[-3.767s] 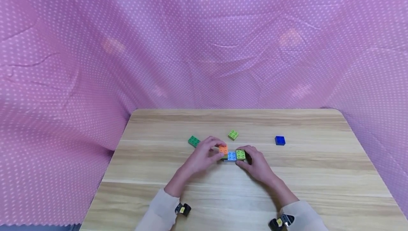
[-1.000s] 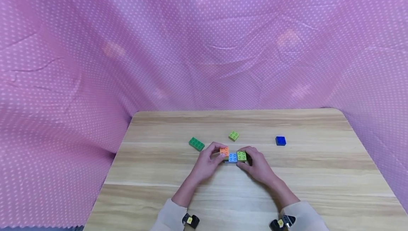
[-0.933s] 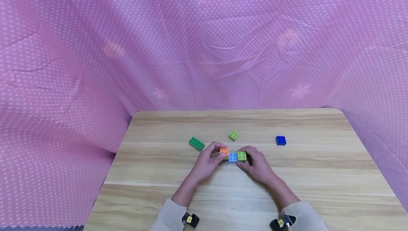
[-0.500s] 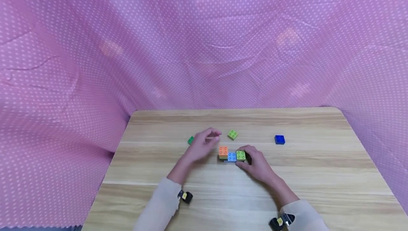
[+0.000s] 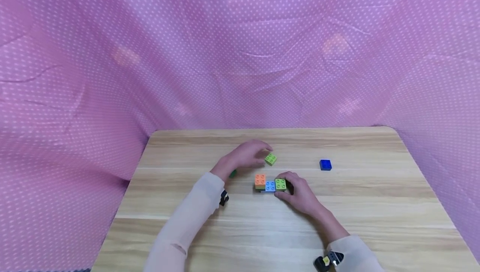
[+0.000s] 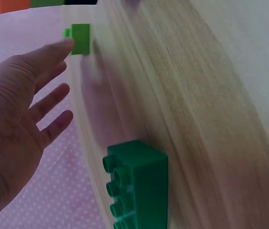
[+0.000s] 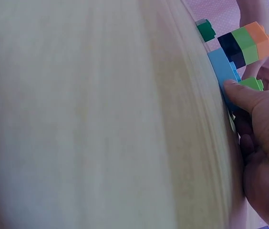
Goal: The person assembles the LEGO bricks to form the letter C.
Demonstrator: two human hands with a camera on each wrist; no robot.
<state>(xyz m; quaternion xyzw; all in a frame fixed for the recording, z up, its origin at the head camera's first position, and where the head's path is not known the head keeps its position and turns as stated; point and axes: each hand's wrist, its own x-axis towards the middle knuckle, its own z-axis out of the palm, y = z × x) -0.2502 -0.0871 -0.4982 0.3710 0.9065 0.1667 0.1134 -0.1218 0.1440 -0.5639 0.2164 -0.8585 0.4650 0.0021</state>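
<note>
My left hand (image 5: 247,154) reaches over the back of the table, thumb and fingers spread around a loose lime-green toy brick (image 5: 271,159). The left wrist view shows its fingers extended, the thumb tip overlapping the lime brick (image 6: 80,39). With thumb and fingers, my right hand (image 5: 301,195) grips the right end of a joined brick build. The build has a light blue brick (image 7: 221,69) as its base. At its left end stands a stack of a dark brick, a green brick (image 7: 244,44) and an orange brick (image 5: 260,179); a lime brick (image 5: 280,184) tops the right end.
A dark green long brick (image 6: 149,186) lies on the wooden table (image 5: 375,213), mostly hidden behind the left wrist in the head view. To the right sits a dark blue brick (image 5: 325,165). A pink dotted curtain (image 5: 240,55) hangs behind the table.
My left hand has let go of the orange brick at the build's left end and moved back and right to the loose lime brick. My right hand keeps its grip.
</note>
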